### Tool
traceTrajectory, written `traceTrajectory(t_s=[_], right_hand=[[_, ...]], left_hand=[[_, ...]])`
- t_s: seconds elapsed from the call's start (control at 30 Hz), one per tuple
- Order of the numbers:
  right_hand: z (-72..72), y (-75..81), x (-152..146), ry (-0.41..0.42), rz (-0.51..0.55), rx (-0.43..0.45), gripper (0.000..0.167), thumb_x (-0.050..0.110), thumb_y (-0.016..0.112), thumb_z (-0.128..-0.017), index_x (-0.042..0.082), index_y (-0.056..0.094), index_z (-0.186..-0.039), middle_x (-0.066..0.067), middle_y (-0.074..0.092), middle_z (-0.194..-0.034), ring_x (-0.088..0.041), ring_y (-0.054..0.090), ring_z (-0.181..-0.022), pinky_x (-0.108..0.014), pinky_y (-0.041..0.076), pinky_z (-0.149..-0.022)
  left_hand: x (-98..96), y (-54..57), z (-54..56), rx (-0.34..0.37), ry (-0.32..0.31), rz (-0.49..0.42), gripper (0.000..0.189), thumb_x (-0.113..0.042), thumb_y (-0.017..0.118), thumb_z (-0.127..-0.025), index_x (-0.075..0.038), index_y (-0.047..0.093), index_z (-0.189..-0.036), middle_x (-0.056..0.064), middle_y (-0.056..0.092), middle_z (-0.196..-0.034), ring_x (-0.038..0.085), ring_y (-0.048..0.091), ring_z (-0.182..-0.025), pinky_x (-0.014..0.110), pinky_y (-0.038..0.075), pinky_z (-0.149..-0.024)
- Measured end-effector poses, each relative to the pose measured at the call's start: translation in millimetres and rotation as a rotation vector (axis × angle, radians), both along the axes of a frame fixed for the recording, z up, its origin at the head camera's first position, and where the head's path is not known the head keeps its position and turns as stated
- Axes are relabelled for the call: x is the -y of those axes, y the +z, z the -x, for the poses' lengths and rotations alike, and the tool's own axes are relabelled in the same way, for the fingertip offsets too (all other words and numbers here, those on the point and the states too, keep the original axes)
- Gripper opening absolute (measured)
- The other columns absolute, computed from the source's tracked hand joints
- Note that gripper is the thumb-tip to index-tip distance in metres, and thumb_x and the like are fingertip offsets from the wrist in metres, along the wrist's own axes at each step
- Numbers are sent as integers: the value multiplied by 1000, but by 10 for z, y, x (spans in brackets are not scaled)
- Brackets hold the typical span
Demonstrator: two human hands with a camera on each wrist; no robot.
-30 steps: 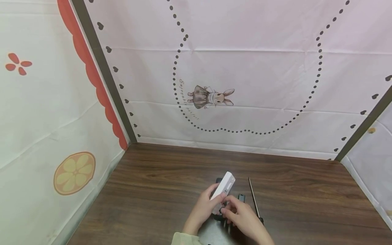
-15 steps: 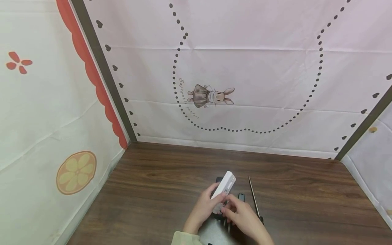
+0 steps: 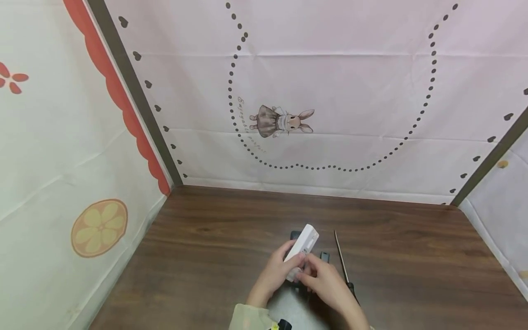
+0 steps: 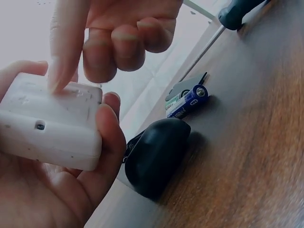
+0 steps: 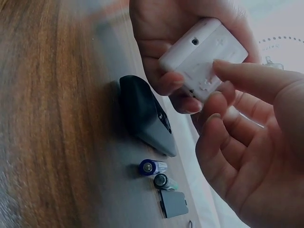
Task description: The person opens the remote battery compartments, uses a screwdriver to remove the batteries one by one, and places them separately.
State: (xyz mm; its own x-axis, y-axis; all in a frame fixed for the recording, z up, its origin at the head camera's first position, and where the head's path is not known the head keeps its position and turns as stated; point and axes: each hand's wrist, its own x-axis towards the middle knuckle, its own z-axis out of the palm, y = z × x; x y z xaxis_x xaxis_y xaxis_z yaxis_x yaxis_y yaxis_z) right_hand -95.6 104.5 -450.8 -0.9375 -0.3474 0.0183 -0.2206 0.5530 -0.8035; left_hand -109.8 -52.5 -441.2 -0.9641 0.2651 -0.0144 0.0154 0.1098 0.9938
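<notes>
My left hand (image 3: 274, 270) grips a white plastic case (image 3: 304, 243), held tilted above the table. Small plus and minus marks and a recessed screw show on the case's face in both wrist views. One straight digit of my right hand (image 5: 259, 128) presses on that face, while its other fingers curl loosely beside the case. Below the hands lies a black rounded device (image 5: 137, 109). Beside it on the table are a blue battery (image 4: 192, 102), a green-and-white battery (image 5: 165, 181) and a small grey cover (image 5: 174, 204).
A screwdriver (image 3: 341, 256) with a dark handle lies to the right of my hands on the brown wooden table (image 3: 214, 238). White printed cloth hangs at the back (image 3: 350, 101) and along both sides.
The head view has tilted slightly, so the scene sits a little higher. My left hand keeps hold of the white case; the right hand's digits shift slightly at it.
</notes>
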Motion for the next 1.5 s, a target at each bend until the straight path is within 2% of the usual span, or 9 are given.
traceTrajectory(t_s=[0.3, 0.47, 0.63, 0.9, 1.03, 1.17, 1.3, 1.4, 1.5], right_hand=[[4, 6, 5, 6, -39, -68, 16, 41, 61, -81, 26, 57, -76, 13, 49, -54, -2, 48, -47, -21, 38, -44], [18, 54, -33, -23, -21, -77, 11, 41, 61, -81, 30, 61, -83, 12, 51, -55, -3, 49, -48, -22, 40, -45], [38, 115, -134, -106, -2, -35, 13, 40, 62, -80, 29, 63, -87, 10, 51, -55, -6, 49, -47, -23, 40, -46], [85, 171, -342, -262, 68, 84, 28, 44, 63, -79, 21, 66, -94, -2, 58, -68, -17, 53, -56, -26, 43, -49], [77, 169, -484, -327, 57, 71, 35, 47, 60, -79, 16, 66, -96, -2, 60, -81, -16, 54, -63, -26, 45, -52], [71, 161, -630, -351, -11, 18, 35, 46, 58, -82, 15, 67, -96, 2, 59, -85, -13, 53, -65, -26, 45, -55], [62, 136, -717, -305, -82, 31, 31, 40, 60, -82, 14, 67, -97, 2, 62, -82, -11, 54, -64, -25, 44, -56], [53, 105, -732, -193, -127, 86, 26, 36, 61, -83, 14, 68, -95, 3, 60, -76, -9, 52, -61, -25, 43, -52], [52, 64, -714, -62, -177, 109, 21, 35, 61, -83, 17, 68, -89, 7, 57, -70, -8, 50, -58, -24, 41, -50]], left_hand=[[15, -299, 147, 45, 24, -26, 43, -34, 57, -86, -17, 50, -124, 5, 57, -107, 18, 53, -88, 33, 43, -75], [17, -289, 163, 80, 12, -83, 43, -32, 55, -87, -15, 48, -126, 9, 57, -103, 19, 56, -80, 38, 49, -66], [29, -261, 170, 109, 2, -183, 41, -25, 55, -89, -11, 46, -127, 14, 57, -92, 31, 57, -66, 51, 49, -54], [146, -234, 193, 102, 40, -222, 46, -32, 56, -87, -13, 44, -127, 24, 55, -97, 41, 59, -76, 48, 50, -53], [226, -235, 200, 129, 78, -234, 46, -31, 55, -88, -13, 42, -129, 30, 53, -100, 42, 58, -79, 54, 48, -60], [250, -164, 190, 139, 76, -249, 45, -27, 53, -90, -11, 40, -130, 35, 51, -101, 45, 57, -82, 57, 46, -65], [228, -43, 141, 122, 53, -238, 45, -26, 51, -91, -9, 39, -131, 35, 50, -102, 46, 56, -84, 56, 46, -66], [211, 0, 119, 123, 43, -236, 45, -28, 49, -92, -9, 38, -131, 34, 51, -102, 47, 55, -85, 56, 46, -67], [205, -30, 126, 124, 39, -248, 46, -30, 47, -93, -10, 37, -132, 33, 51, -103, 47, 55, -87, 55, 46, -68]])
